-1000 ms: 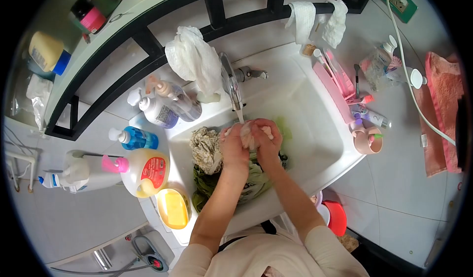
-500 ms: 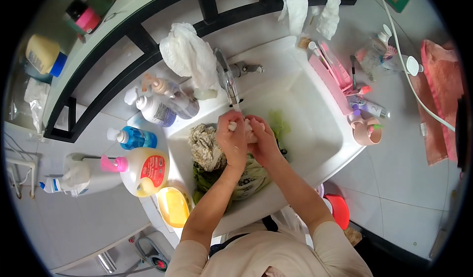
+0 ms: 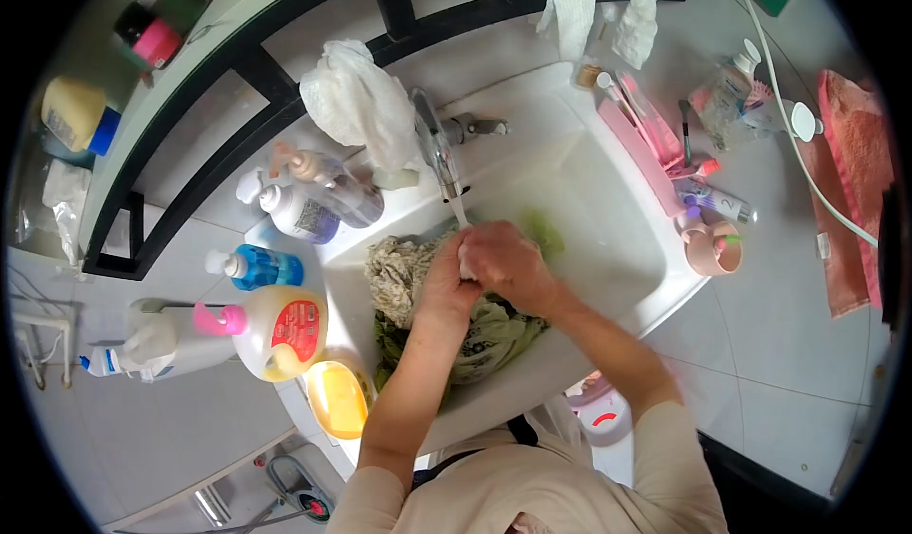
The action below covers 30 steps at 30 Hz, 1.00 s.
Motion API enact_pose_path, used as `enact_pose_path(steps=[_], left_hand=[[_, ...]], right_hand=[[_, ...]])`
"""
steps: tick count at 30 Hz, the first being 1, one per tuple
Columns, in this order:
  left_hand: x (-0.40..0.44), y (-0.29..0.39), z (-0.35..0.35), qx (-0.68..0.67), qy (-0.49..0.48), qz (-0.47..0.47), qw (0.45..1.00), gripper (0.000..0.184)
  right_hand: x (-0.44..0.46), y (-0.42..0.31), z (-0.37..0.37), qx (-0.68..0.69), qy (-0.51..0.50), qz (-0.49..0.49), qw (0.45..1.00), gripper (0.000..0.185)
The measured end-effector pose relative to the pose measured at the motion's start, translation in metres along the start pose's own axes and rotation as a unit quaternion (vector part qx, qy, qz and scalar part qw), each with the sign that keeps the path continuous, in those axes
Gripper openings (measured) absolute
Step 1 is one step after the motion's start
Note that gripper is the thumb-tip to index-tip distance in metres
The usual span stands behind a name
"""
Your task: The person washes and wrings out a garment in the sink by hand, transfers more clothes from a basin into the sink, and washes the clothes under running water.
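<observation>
Both hands are together under the running faucet [image 3: 439, 154], over the white sink [image 3: 608, 220]. My left hand [image 3: 445, 282] is closed round a small white cloth [image 3: 465, 260], of which only a bit shows. My right hand [image 3: 513, 263] presses in from the other side, its fingers curled against the same cloth. Water [image 3: 461, 213] falls from the spout onto the fingers. Beside my left hand lies a crumpled cream patterned cloth [image 3: 397, 277]. Beneath my wrists rests a bunched green cloth [image 3: 494, 344] with a dark print, partly hidden by the forearms.
Left of the sink stand pump bottles, a large detergent jug [image 3: 285, 333] and a yellow soap dish [image 3: 337, 396]. Along the right rim sit a pink holder [image 3: 641, 149] and a pink cup [image 3: 712, 249]. A black rail [image 3: 399, 7] with white cloths runs behind the faucet.
My right hand has turned over and closed in against my left, covering most of the white cloth. My right elbow has swung outward to the right.
</observation>
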<state>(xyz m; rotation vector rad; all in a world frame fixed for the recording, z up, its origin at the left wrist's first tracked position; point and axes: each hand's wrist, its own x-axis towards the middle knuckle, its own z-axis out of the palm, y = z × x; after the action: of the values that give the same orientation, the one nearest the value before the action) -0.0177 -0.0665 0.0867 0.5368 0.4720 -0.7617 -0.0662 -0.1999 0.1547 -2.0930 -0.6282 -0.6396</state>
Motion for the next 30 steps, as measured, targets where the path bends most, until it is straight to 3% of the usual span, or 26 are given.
enact_pose_path(steps=[1,3,4,6,8,10,12,13,15,18,19,23,28,30], left_hand=[[-0.010,-0.005,0.020,0.016,0.050,0.062,0.997,0.017],[-0.031,-0.015,0.059,0.045,0.104,0.211,0.971,0.010],[-0.035,-0.019,0.068,0.060,0.132,0.284,0.948,0.007],[-0.032,-0.028,0.064,0.190,0.154,0.413,0.877,0.007],[-0.037,-0.035,0.057,0.346,0.156,0.528,0.760,0.011],[-0.052,-0.035,0.064,0.504,0.136,0.621,0.584,0.016],[-0.057,-0.036,0.065,0.542,0.054,0.678,0.494,0.017],[-0.059,-0.037,0.064,0.557,0.013,0.701,0.445,0.018],[-0.054,-0.047,0.053,0.582,-0.026,0.699,0.415,0.019],[-0.068,-0.058,0.052,0.609,-0.070,0.674,0.413,0.019],[-0.073,-0.060,0.052,0.617,-0.083,0.660,0.420,0.020],[-0.074,-0.066,0.032,0.612,-0.233,0.713,0.251,0.024],[-0.061,-0.079,0.011,0.634,-0.273,0.707,0.153,0.025],[-0.052,-0.082,0.002,0.648,-0.283,0.701,0.090,0.024]], right_hand=[[-0.006,0.001,0.010,0.063,0.088,0.086,0.990,0.009],[-0.019,0.002,0.044,0.184,0.258,0.251,0.915,0.009],[-0.016,-0.004,0.053,0.296,0.321,0.310,0.845,0.009],[-0.008,-0.016,0.063,0.495,0.424,0.405,0.641,0.012],[-0.006,-0.020,0.058,0.510,0.407,0.451,0.610,0.015],[-0.011,-0.012,0.057,0.574,0.358,0.465,0.571,0.018],[-0.019,0.006,0.055,0.679,0.272,0.443,0.519,0.021],[-0.020,0.009,0.050,0.676,0.237,0.456,0.527,0.022],[-0.017,0.003,0.032,0.668,0.168,0.483,0.541,0.023],[-0.004,-0.011,0.003,0.644,0.059,0.523,0.555,0.025],[-0.001,-0.013,-0.004,0.611,-0.002,0.529,0.589,0.027],[0.006,-0.008,-0.012,0.464,-0.223,0.533,0.671,0.028],[-0.003,0.005,0.004,0.328,-0.381,0.495,0.709,0.023],[-0.005,0.005,0.011,0.270,-0.427,0.481,0.716,0.021]])
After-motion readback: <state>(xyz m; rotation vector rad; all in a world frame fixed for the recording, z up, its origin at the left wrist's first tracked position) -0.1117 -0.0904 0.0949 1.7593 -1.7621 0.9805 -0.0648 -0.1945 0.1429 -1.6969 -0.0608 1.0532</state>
